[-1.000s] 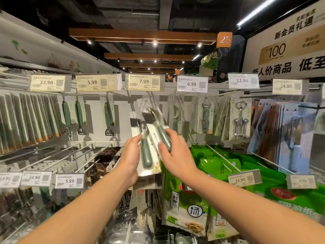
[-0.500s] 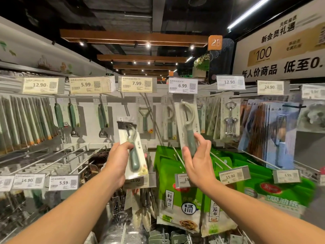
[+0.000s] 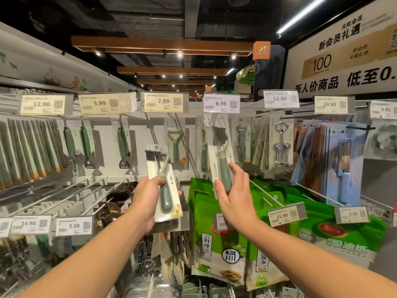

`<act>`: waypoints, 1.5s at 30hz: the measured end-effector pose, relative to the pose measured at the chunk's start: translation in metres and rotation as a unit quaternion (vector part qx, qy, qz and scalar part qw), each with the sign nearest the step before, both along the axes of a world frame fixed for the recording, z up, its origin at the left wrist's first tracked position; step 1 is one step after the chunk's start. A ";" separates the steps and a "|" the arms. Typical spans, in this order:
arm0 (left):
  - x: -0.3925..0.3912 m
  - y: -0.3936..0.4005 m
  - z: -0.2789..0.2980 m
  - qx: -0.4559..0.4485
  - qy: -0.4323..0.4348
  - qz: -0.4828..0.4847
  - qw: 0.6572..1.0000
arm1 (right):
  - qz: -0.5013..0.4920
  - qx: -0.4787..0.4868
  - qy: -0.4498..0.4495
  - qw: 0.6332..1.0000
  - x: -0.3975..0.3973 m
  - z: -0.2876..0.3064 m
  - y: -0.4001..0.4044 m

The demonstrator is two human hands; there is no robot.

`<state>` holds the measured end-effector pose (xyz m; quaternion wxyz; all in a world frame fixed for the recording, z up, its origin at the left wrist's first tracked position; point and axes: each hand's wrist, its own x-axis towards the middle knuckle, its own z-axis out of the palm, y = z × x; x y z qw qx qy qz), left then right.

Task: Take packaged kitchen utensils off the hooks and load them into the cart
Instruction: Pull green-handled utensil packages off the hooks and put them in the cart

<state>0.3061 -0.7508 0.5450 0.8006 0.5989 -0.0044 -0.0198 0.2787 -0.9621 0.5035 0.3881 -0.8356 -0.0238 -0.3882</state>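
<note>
Two carded peelers are off or coming off the hooks as I work the aisle: my left hand (image 3: 148, 196) grips the lower edge of one packaged peeler (image 3: 164, 183), fingers curled round card and green handle, held clear in front of the racks. To the right, my right hand (image 3: 234, 196) pinches the handle end of a second packaged peeler (image 3: 221, 155) between thumb and fingers, its card top up under the 6.99 price tag (image 3: 221, 103); whether it hangs on its hook I cannot tell. Both look light, stiff card with slick blister fronts, best held low, around the handle. No cart is in view
</note>
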 end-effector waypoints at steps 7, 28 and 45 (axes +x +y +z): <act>0.007 -0.003 0.001 0.000 0.000 0.002 1.000 | 0.020 -0.021 0.113 0.993 0.036 0.026 -0.004; 0.035 -0.018 0.018 -0.002 -0.036 -0.018 0.999 | 0.024 0.007 0.091 0.996 0.093 0.039 -0.008; 0.015 -0.019 0.020 0.186 -0.092 -0.072 0.976 | 0.067 -0.098 -0.041 0.992 0.020 0.010 0.030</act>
